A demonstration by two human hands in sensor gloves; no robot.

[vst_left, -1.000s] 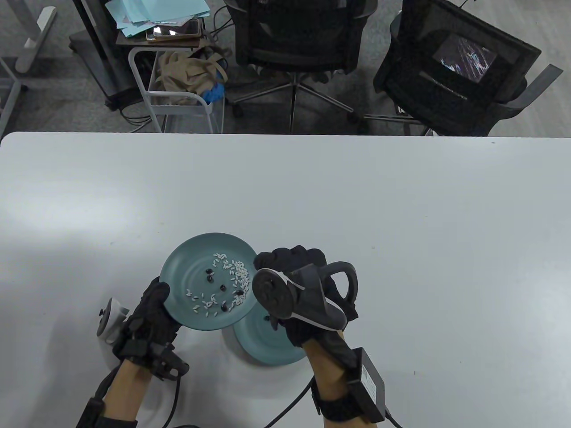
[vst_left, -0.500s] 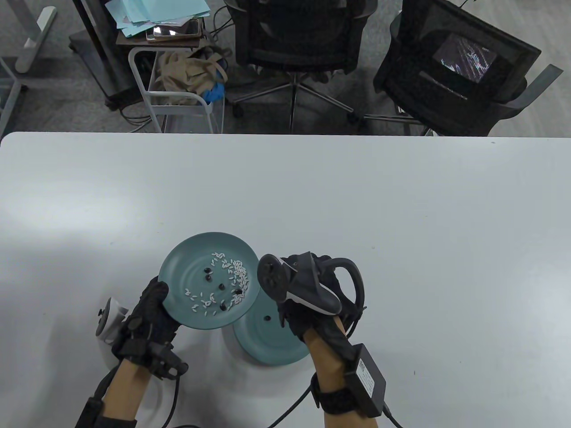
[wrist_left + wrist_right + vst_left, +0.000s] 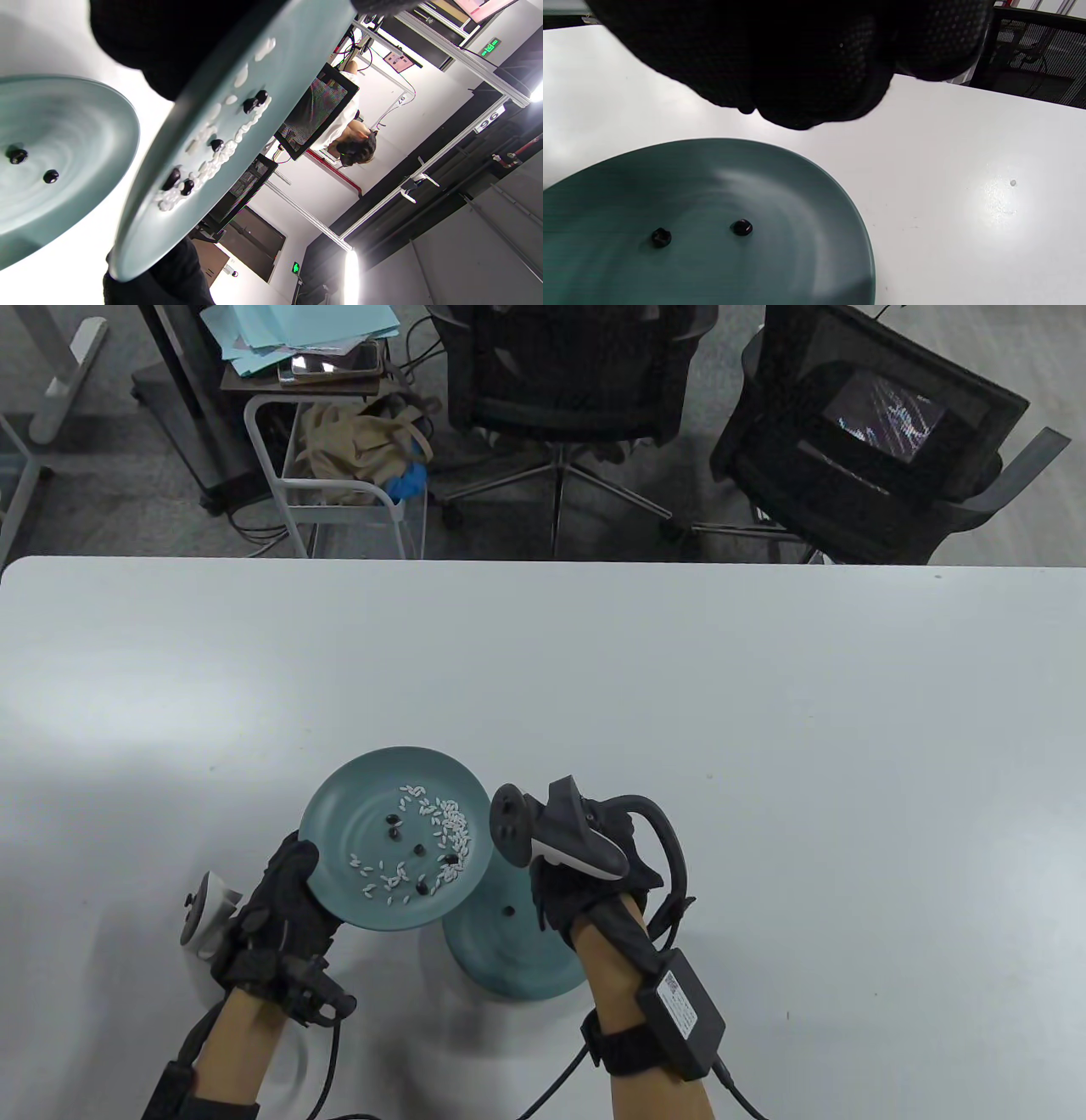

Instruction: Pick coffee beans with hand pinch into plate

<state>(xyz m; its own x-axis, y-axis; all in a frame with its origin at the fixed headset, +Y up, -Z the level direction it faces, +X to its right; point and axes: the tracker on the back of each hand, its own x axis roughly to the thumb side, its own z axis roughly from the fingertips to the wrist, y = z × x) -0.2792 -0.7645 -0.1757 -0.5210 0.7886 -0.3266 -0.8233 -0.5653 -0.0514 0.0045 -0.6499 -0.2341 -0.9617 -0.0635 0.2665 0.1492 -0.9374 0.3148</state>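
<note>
My left hand point(image 3: 297, 869) grips a teal plate point(image 3: 356, 814) by its near-left rim and holds it tilted above the table. Several dark coffee beans point(image 3: 395, 819) lie in it among white rice grains point(image 3: 450, 823); they also show in the left wrist view point(image 3: 172, 178). A second teal plate point(image 3: 517, 959) rests on the table below and to the right. Two beans point(image 3: 742, 227) point(image 3: 661, 237) lie in it. My right hand point(image 3: 551, 899) hovers over that plate, its fingers point(image 3: 797, 63) bunched together. No bean shows between them.
The white table point(image 3: 764, 729) stretches wide to the right and back. A battery pack point(image 3: 679, 1014) is strapped to my right forearm. Two black office chairs point(image 3: 560, 373) and a wire cart point(image 3: 339, 483) stand past the table's far edge.
My right hand has drawn back from the held plate's right edge, toward me and right, over the lower plate. The left hand and its plate have barely moved.
</note>
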